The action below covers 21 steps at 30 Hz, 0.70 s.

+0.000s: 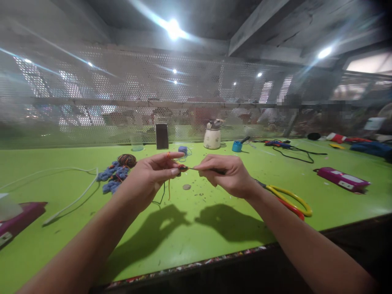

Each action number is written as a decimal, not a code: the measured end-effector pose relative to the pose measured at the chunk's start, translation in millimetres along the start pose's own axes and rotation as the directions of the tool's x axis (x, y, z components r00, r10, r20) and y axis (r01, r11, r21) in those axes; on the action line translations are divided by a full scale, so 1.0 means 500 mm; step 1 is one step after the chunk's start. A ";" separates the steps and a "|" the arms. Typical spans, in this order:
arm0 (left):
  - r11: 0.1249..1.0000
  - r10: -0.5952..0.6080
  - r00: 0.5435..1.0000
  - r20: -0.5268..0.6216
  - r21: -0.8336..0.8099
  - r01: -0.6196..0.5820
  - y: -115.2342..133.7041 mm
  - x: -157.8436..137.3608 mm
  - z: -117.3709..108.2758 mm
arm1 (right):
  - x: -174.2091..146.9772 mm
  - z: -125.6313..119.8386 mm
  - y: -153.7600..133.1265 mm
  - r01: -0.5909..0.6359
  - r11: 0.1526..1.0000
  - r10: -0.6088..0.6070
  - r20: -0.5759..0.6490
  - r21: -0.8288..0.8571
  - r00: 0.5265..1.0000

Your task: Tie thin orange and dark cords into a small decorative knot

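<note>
My left hand [153, 173] pinches a small dark and red crocheted piece [183, 168] between thumb and fingers. Orange yarn loops round its raised index finger, and an orange and a dark strand hang below the hand. My right hand [228, 173] closes round a thin crochet hook [192, 168], its tip at the piece. Both hands are above the green table [196, 241]. To the left of my left hand lie blue crocheted pieces [110, 175] and a brown, multicoloured yarn ball [127, 160]. Scissors [288, 191] with yellow and red handles lie by my right forearm.
Toward the back stand a phone [162, 136], a white bottle [212, 136], a small blue yarn ball [183, 150] and a blue pot [237, 146]. A purple power strip [342, 179] sits right; another [26, 218] and a white cable [76, 202] lie left. A perforated screen [190, 90] rises behind.
</note>
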<state>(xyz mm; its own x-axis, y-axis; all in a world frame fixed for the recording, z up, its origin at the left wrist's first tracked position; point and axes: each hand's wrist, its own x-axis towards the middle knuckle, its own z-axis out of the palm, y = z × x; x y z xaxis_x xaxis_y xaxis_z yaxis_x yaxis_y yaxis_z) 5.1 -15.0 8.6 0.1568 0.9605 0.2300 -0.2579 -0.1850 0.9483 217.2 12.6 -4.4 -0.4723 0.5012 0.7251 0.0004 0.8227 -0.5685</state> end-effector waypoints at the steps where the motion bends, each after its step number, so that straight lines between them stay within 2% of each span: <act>1: 1.000 -0.009 1.000 0.004 0.004 0.009 -0.001 0.000 0.000 | 0.000 0.001 0.000 -0.023 0.999 0.023 0.003 0.049 1.000; 5: 0.999 -0.040 0.999 0.030 0.011 0.040 -0.008 0.001 0.000 | -0.001 0.008 0.005 -0.164 0.954 0.160 0.037 0.250 0.986; 8: 0.998 -0.062 0.997 0.055 -0.014 0.063 -0.011 0.002 0.002 | -0.002 0.013 0.009 -0.227 0.912 0.231 0.031 0.341 0.973; 14: 0.998 -0.046 0.998 0.051 -0.032 0.047 -0.010 0.002 0.003 | -0.002 0.021 0.016 -0.270 0.867 0.303 -0.013 0.419 0.953; 21: 1.000 0.017 0.999 0.044 -0.009 -0.017 -0.016 0.004 0.004 | -0.002 0.024 0.022 -0.279 0.848 0.320 -0.016 0.450 0.947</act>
<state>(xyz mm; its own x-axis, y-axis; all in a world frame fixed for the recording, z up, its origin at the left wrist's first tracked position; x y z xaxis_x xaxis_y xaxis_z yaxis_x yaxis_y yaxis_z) 9.5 -12.2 1.9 0.1943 0.9471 0.2556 -0.2687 -0.1992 0.9424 206.9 17.9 -15.8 -0.4329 0.7426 0.5110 -0.2645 0.4372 -0.8596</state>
